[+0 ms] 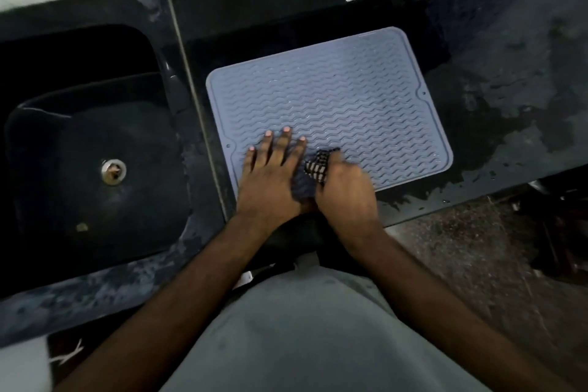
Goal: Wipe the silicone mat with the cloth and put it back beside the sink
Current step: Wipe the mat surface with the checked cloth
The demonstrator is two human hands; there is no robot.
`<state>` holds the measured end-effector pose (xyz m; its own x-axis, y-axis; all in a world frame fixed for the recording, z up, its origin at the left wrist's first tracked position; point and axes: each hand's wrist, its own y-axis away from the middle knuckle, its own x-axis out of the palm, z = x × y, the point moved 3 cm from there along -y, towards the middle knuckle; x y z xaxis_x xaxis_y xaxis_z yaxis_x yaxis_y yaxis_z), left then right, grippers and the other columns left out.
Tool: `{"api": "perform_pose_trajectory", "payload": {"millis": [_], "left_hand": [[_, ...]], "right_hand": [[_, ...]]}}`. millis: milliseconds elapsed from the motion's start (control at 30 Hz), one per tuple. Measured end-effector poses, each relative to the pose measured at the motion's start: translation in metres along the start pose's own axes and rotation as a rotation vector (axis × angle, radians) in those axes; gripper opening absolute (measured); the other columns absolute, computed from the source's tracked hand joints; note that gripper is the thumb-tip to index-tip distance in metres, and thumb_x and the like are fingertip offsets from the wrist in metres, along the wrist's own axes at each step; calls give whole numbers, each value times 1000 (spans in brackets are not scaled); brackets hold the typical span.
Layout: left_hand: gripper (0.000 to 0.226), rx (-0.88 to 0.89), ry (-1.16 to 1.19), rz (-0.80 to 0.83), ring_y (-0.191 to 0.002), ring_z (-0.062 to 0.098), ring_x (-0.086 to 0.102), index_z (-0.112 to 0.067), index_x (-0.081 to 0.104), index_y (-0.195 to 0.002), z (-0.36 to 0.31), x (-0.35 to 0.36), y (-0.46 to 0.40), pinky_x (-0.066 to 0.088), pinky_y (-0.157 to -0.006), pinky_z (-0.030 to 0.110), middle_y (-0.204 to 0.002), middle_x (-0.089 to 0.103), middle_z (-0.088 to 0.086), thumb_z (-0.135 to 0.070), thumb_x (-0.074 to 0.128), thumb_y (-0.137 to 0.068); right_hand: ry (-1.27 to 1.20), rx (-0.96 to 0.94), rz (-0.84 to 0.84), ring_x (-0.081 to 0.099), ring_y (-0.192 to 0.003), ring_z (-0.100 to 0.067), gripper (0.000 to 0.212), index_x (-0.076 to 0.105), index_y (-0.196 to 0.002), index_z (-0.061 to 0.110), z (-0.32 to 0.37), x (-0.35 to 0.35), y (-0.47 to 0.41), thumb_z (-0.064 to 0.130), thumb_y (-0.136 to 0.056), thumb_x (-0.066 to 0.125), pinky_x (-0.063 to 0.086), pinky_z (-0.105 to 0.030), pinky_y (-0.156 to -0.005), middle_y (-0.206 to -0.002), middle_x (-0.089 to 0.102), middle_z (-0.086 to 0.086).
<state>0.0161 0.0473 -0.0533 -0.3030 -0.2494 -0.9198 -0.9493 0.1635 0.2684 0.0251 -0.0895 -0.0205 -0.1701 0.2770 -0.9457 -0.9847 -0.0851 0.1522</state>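
A grey-blue silicone mat [337,95] with wavy ridges lies flat on the black counter, just right of the sink [92,137]. My left hand [273,175] presses flat on the mat's near left corner, fingers spread and straight. My right hand [345,188] grips a bunched dark checked cloth [318,165] against the mat's near edge, right beside the left hand. Most of the cloth is hidden under my right hand, which is slightly blurred.
The black counter [496,79] to the right of the mat is wet and streaked. The dark sink basin has a metal drain [113,171]. A seam [187,79] separates sink and counter. Speckled floor [461,264] lies below the counter's front edge.
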Motion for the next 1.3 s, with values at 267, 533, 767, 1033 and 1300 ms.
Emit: {"api": "perform_pose_trajectory", "payload": {"millis": [267, 533, 767, 1033, 1300], "left_hand": [[125, 41, 60, 26, -155, 24, -6, -27, 5, -161, 11, -5, 11, 3, -125, 49, -169, -6, -1, -90, 54, -65], [123, -33, 14, -70, -156, 20, 2, -22, 11, -161, 58, -5, 40, 2, -126, 46, -170, 3, -2, -93, 48, -67], [116, 18, 93, -101, -156, 22, 6, -16, 18, -160, 58, -6, 43, 9, -126, 44, -169, 9, 4, -81, 56, -71], [121, -28, 43, -48, -155, 13, 0, -17, 17, -161, 96, -22, 70, -6, -125, 45, -169, 9, -2, -81, 64, -70], [97, -30, 105, -102, -155, 15, 6, -15, 31, -156, 92, -25, 66, -5, -126, 44, -165, 23, -1, -45, 75, -75]], "right_hand": [[-154, 0, -46, 68, -78, -38, 29, 60, -104, 7, -8, 2, 6, 23, -82, 69, 52, -41, -67, -85, 70, -19], [-173, 64, -4, 66, -87, -41, 32, 62, -109, 6, 7, -1, 4, 28, -87, 66, 50, -41, -72, -92, 70, -22], [-63, -119, 13, 67, -75, -39, 20, 55, -98, 8, 55, 23, 14, 13, -81, 63, 50, -40, -61, -82, 69, -18], [-89, -79, -13, 66, -81, -42, 36, 57, -109, 6, 47, 16, 15, 30, -85, 69, 50, -43, -65, -87, 70, -21], [-24, -217, 129, 69, -80, -34, 27, 50, -107, 9, 115, 42, 30, 15, -83, 62, 55, -40, -66, -89, 70, -14]]}}
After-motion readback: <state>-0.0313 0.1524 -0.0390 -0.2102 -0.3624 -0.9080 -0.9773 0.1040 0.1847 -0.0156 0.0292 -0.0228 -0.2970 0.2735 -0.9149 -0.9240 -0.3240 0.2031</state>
